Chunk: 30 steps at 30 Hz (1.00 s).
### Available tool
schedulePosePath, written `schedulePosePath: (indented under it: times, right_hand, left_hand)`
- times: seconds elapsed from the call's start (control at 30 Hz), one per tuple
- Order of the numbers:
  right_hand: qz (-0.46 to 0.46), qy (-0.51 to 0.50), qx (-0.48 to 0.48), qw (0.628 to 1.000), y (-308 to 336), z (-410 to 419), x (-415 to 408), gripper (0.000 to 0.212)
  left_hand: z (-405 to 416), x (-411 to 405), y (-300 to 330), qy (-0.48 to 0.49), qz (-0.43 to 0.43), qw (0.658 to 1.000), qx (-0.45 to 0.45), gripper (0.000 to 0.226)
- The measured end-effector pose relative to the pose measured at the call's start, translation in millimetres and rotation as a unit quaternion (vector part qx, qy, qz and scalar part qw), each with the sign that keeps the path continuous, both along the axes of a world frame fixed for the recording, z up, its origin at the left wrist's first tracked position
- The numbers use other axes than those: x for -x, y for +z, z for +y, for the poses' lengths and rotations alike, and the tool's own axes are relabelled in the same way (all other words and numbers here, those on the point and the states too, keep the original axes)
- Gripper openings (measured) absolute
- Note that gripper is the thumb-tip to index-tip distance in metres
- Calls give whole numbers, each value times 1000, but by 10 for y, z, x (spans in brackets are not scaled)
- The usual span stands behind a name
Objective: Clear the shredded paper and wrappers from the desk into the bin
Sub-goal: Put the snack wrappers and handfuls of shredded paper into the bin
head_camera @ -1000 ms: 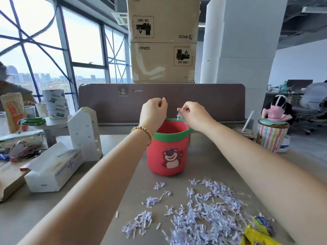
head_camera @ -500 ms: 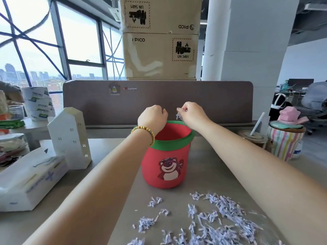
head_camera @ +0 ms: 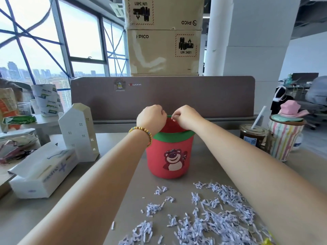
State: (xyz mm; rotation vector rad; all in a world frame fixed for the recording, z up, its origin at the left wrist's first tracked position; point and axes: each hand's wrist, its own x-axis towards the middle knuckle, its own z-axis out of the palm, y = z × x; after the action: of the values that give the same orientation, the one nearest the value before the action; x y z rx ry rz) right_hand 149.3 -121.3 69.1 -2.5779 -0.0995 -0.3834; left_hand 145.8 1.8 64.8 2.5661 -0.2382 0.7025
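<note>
- Both hands sit over the mouth of the red bin (head_camera: 169, 156), close together but not touching. The left hand (head_camera: 150, 119) is curled into a fist; whether it has shreds inside, I cannot tell. The right hand (head_camera: 185, 117) has its fingertips bunched as if pinching something small, but what, if anything, is too small to make out.
- The shredded paper (head_camera: 212, 214) lies mostly on the desk (head_camera: 109, 188) in front of the bin, spread in a loose pile nearer the person, with a few stray clumps to the left. By my reading, most of the job is still ahead.
- Risk: the shreds are light. If the hands let go above the rim rather than inside it, pieces can drift and land behind the bin or back on the desk.
- Risk: the bin looks soft-sided and light. A wrist or forearm catching the green rim on the way out could tip it toward the person and spill it.
- Risk: both forearms pass low over the pile. Dragging them back could sweep shreds off the near edge.
- Risk: a yellow wrapper (head_camera: 267, 242) barely shows at the bottom edge and is easy to miss.
- Risk: the jar with a straw (head_camera: 253, 137) stands just right of the right forearm and could be knocked.
</note>
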Motion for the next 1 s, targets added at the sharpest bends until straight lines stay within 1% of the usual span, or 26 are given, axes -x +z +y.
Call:
schedulePosePath:
  times: [0.13, 0.23, 0.3, 0.4, 0.53, 0.6, 0.7, 0.83, 0.93, 1.0]
  right_hand:
    - [-64, -6, -39, 997, 56, -40, 310, 19]
    - [-136, -18, -62, 989, 22, -132, 669, 22]
    - [-174, -42, -54, 982, -77, -253, 928, 23]
    - [-195, -82, -19, 977, -347, -486, 1300, 25]
    - [-122, -111, 34, 986, -849, -770, 1699, 25]
    - [-85, -117, 71, 987, -1086, -882, 1878, 23]
    - [-38, -118, 114, 986, -1337, -986, 2121, 25]
    - [-4, -127, 153, 980, -1508, -1095, 2337, 31]
    - [36, -128, 167, 977, -1597, -1160, 2431, 40]
    - [68, -117, 167, 977, -1663, -1181, 2471, 45]
  left_hand:
    - [-30, 254, 38, -18, -25, 999, 8, 26]
    - [-83, 511, -11, -50, -62, 997, 17, 26]
    - [-135, 701, -108, -74, -75, 994, 31, 25]
    - [-231, 997, -342, -97, -59, 993, 40, 23]
    - [-375, 1343, -739, -122, -3, 992, 26, 25]
    - [-465, 1503, -923, -136, 26, 990, 1, 25]
    - [-597, 1746, -1161, -158, 95, 982, -48, 29]
    - [-732, 1962, -1398, -165, 169, 960, -153, 45]
    - [-802, 2046, -1533, -161, 225, 941, -195, 57]
    - [-838, 2064, -1614, -155, 244, 934, -212, 60]
